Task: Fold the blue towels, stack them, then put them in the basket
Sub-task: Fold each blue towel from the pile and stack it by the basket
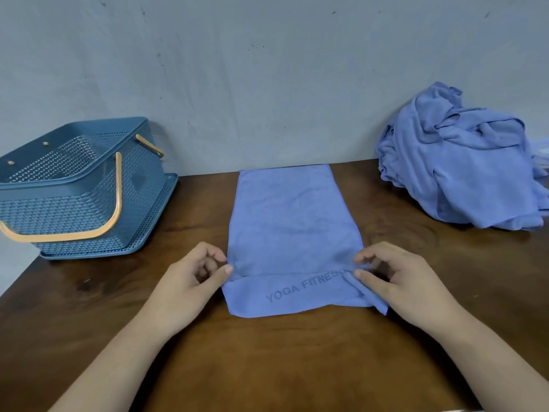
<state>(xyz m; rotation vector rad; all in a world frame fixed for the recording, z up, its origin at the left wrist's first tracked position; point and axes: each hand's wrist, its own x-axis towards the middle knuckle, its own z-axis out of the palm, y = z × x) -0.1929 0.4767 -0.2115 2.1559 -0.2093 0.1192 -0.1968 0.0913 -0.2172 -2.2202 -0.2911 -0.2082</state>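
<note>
Evidently the task had barely begun: the left hand (184, 281) and right hand (398, 281) each pinched an edge of one half-folded towel (291, 221). The heap (463, 173) lay crumpled; the basket (74, 215) showed none inside.

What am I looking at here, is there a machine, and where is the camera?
No machine: a person works with bare hands, and the one picture comes from a camera worn on their head, looking down. On the brown table lies a blue towel printed YOGA FITNESS, partly folded. The left hand and right hand each pinch one side of it at the fold. A blue basket with orange handles stands at the left; a crumpled pile of blue towels sits at the right.
</note>
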